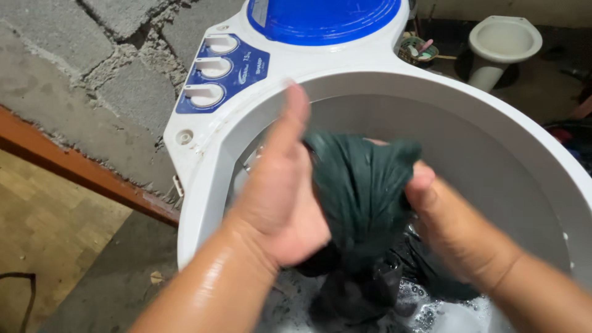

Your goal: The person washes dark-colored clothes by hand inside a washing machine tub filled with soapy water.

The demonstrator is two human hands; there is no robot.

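A wet dark green cloth (364,197) is bunched up above the open tub (493,117) of a white twin-tub washing machine. My left hand (280,191) grips its left side, thumb pointing up. On the cloth's right side my right hand (444,216) is closed around it. Both forearms are wet. The cloth's lower part hangs down into dark laundry and soapy water (431,311) at the tub's bottom.
The machine's control panel with three white knobs (213,68) sits at the upper left, beside a blue lid (320,18). A rough block wall (80,68) and a wooden beam (80,169) lie left. A white toilet bowl (502,43) and a small basket (417,49) stand behind.
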